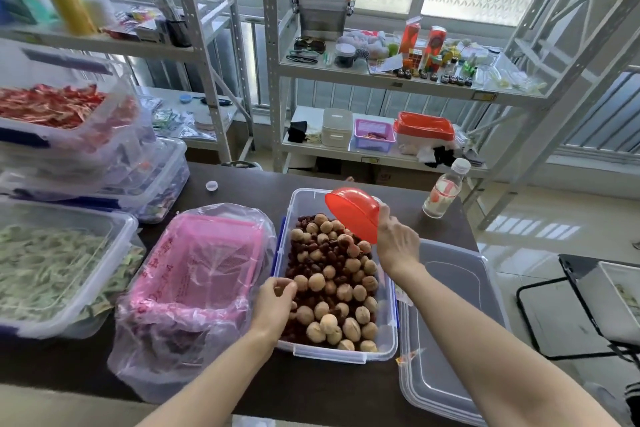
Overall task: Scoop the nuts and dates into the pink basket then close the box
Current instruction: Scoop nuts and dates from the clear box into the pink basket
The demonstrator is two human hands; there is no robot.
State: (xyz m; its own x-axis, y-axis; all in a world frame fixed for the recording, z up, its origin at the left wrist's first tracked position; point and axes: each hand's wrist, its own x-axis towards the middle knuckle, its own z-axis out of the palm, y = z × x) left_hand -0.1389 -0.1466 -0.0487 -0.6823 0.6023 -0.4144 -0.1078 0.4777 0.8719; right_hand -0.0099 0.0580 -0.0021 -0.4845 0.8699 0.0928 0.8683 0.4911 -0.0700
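Both hands work at the open box (389, 336). Right hand (396, 243) grips the red scoop (353, 215); left hand (275, 303), fingers curled, apparently pinches nuts (329, 288).

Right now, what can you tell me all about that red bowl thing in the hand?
The see-through red-orange plastic bowl is round, smooth and looks empty. It is tipped on its side above the far end of the clear plastic box of nuts and dates. The right hand holds it by the rim.

One head-worn view looks forward and down, close over the table (242, 180), shelves perhaps blurred beyond.
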